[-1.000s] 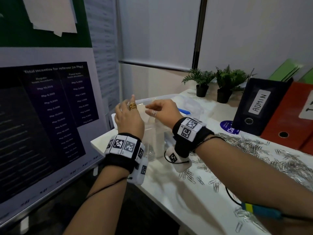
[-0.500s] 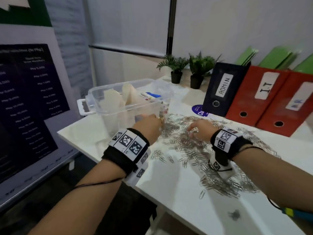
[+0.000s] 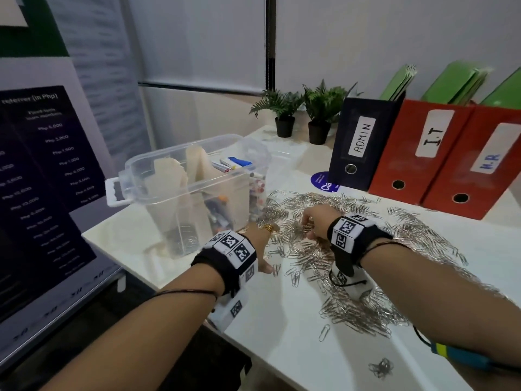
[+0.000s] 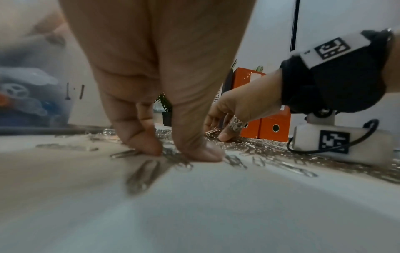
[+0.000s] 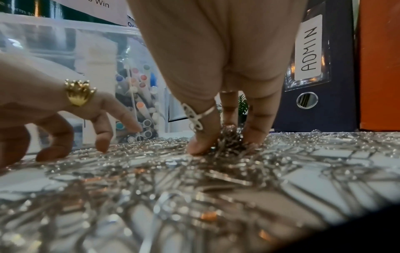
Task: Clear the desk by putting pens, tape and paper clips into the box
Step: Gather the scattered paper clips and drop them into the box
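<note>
A wide pile of silver paper clips [image 3: 417, 235] covers the white desk [image 3: 282, 348]. Left of it stands a clear plastic box [image 3: 180, 149] holding pens [image 3: 236, 163] and rolls of tape; the pens [image 5: 138, 89] show through its wall. My left hand [image 3: 263, 244] is at the pile's left edge beside the box, its thumb and fingertips [image 4: 151, 150] pressed down and pinching a few clips. My right hand [image 3: 313, 224] is in the middle of the pile, with thumb and fingers [image 5: 201, 143] gathered round a small bunch of clips [image 5: 229, 135].
A dark ADMIN binder [image 3: 363, 139] and red binders [image 3: 428, 148] stand behind the pile, with green folders behind them. Two potted plants [image 3: 284, 114] sit at the back. A poster board [image 3: 42, 193] stands left of the desk. A small tangle of clips [image 3: 380, 368] lies near the front edge.
Both hands have come down from above the box to the clip pile. The right hand now closes on a bunch of clips and the left presses at the pile's edge.
</note>
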Demonstrator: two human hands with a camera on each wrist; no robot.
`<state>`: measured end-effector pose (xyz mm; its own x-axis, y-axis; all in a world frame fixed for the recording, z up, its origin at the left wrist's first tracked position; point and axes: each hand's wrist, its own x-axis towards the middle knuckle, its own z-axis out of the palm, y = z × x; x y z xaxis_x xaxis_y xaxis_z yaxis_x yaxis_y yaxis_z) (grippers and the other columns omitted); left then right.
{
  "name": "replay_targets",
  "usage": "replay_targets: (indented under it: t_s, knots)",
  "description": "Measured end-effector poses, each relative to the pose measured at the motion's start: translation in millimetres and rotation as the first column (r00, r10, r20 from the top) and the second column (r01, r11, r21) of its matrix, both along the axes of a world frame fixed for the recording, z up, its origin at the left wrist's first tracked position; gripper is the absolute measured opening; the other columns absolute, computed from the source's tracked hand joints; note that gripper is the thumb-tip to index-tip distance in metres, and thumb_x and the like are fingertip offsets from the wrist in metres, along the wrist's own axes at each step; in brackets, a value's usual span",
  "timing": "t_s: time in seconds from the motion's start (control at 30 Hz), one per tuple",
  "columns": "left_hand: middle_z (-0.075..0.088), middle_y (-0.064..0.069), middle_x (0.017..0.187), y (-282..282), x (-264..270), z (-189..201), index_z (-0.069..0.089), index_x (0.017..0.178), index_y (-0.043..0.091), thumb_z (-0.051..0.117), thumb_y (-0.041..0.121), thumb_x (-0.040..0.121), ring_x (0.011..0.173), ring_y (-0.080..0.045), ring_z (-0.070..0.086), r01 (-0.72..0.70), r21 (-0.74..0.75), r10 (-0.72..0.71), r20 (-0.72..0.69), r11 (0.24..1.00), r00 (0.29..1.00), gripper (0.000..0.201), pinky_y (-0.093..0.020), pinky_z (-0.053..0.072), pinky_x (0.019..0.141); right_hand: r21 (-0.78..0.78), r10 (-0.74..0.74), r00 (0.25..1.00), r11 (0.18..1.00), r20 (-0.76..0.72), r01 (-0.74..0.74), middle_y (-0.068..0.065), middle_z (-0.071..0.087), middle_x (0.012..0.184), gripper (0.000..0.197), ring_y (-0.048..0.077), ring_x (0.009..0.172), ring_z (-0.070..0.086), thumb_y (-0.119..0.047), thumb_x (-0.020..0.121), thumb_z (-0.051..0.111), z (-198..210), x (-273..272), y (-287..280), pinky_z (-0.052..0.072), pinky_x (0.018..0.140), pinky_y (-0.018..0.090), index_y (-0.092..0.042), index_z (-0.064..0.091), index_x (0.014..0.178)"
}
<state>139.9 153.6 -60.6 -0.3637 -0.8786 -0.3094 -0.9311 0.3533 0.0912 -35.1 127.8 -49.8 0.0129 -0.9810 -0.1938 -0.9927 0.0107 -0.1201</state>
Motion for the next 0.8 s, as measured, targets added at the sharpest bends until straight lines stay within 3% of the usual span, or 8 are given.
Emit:
replay_targets:
  t_s: [0.13, 0.23, 0.33, 0.4, 0.53, 0.67, 0.73, 0.8]
  knots:
    - [0.038, -0.014, 0.143, -10.3, -10.5, 0.4, 0.019, 0.145, 0.025, 0.072, 0.033, 0.079, 0.128, -0.030, 0.045, 0.034, -0.018, -0.035, -0.048, 0.999, 0.998, 0.085, -0.041, 0.036, 0.109, 0.003, 0.005, 0.998, 1.000, -0.061, -0.005, 0.009, 0.064, 0.118, 0.031, 0.023, 0.110, 0.060, -0.012, 0.084, 0.067, 3.5, 0.4, -3.6, 0.045, 0.078, 0.025, -0.011, 0.065, 0.115]
    - [0.041, -0.013, 0.141, -16.1, -21.1, -2.0, 0.030, 0.141, 0.022, 0.064, 0.046, 0.082, 0.128, -0.030, 0.043, 0.054, -0.089, -0.054, 0.003, 0.995, 0.999, 0.072, -0.042, 0.035, 0.107, -0.003, 0.019, 0.995, 1.000, -0.097, -0.019, 0.011, 0.064, 0.118, 0.029, 0.026, 0.110, 0.061, -0.007, 0.086, 0.062, 5.1, 0.6, -3.7, 0.050, 0.089, 0.030, -0.006, 0.064, 0.115]
    - [0.041, -0.015, 0.138, -18.1, -39.4, -1.6, 0.035, 0.140, 0.024, 0.054, 0.059, 0.082, 0.124, -0.033, 0.045, -0.001, -0.145, 0.015, 0.096, 0.989, 0.995, 0.070, -0.046, 0.040, 0.103, -0.026, 0.027, 0.995, 0.999, -0.092, -0.029, 0.013, 0.064, 0.117, 0.028, 0.028, 0.108, 0.061, 0.000, 0.089, 0.054, 4.8, 0.1, -1.1, 0.051, 0.091, 0.032, -0.004, 0.064, 0.115]
    - [0.042, -0.014, 0.135, -20.7, -52.4, 0.9, 0.038, 0.139, 0.023, 0.056, 0.052, 0.085, 0.122, -0.032, 0.047, -0.020, -0.141, 0.037, 0.116, 0.990, 0.993, 0.064, -0.044, 0.041, 0.099, -0.051, 0.025, 0.997, 0.998, -0.078, -0.029, 0.015, 0.063, 0.116, 0.029, 0.029, 0.105, 0.062, 0.001, 0.090, 0.052, 5.7, -0.1, -1.8, 0.051, 0.090, 0.033, -0.004, 0.063, 0.116]
    - [0.057, -0.013, 0.125, -32.9, -65.5, 3.3, 0.053, 0.126, 0.009, 0.057, 0.019, 0.092, 0.116, -0.028, 0.055, 0.009, -0.098, -0.002, 0.074, 0.995, 0.997, 0.036, -0.034, 0.045, 0.095, -0.102, 0.035, 0.997, 0.994, -0.068, -0.042, 0.016, 0.061, 0.116, 0.029, 0.031, 0.104, 0.062, 0.004, 0.088, 0.051, 9.7, 0.9, 0.1, 0.051, 0.086, 0.034, -0.003, 0.063, 0.113]
    - [0.063, -0.013, 0.119, -38.7, -65.5, 4.2, 0.062, 0.116, 0.002, 0.058, 0.015, 0.090, 0.113, -0.027, 0.058, 0.007, -0.098, 0.000, 0.075, 0.995, 0.997, 0.029, -0.032, 0.046, 0.095, -0.166, 0.033, 0.993, 0.985, -0.114, -0.052, 0.020, 0.058, 0.100, 0.015, 0.034, 0.091, 0.061, 0.010, 0.084, 0.050, 11.4, 2.5, 6.3, 0.049, 0.074, 0.034, 0.001, 0.062, 0.082]
    - [0.064, -0.010, 0.119, -40.5, -63.6, 5.1, 0.064, 0.114, 0.004, 0.059, 0.017, 0.090, 0.112, -0.026, 0.058, 0.001, -0.135, 0.009, 0.069, 0.991, 0.998, 0.028, -0.032, 0.046, 0.097, -0.203, 0.028, 0.991, 0.978, -0.132, -0.054, 0.020, 0.057, 0.099, 0.012, 0.034, 0.097, 0.062, 0.010, 0.084, 0.051, 13.0, 3.1, 7.5, 0.048, 0.076, 0.034, 0.002, 0.059, 0.081]
    - [0.063, -0.010, 0.120, -42.3, -60.9, 6.9, 0.064, 0.115, 0.005, 0.055, 0.013, 0.092, 0.114, -0.025, 0.057, -0.026, -0.183, 0.034, 0.044, 0.983, 0.998, 0.026, -0.033, 0.044, 0.100, -0.236, 0.021, 0.990, 0.970, -0.140, -0.054, 0.020, 0.059, 0.103, 0.012, 0.033, 0.102, 0.061, 0.010, 0.084, 0.051, 14.6, 3.4, 8.1, 0.049, 0.079, 0.034, 0.004, 0.061, 0.089]
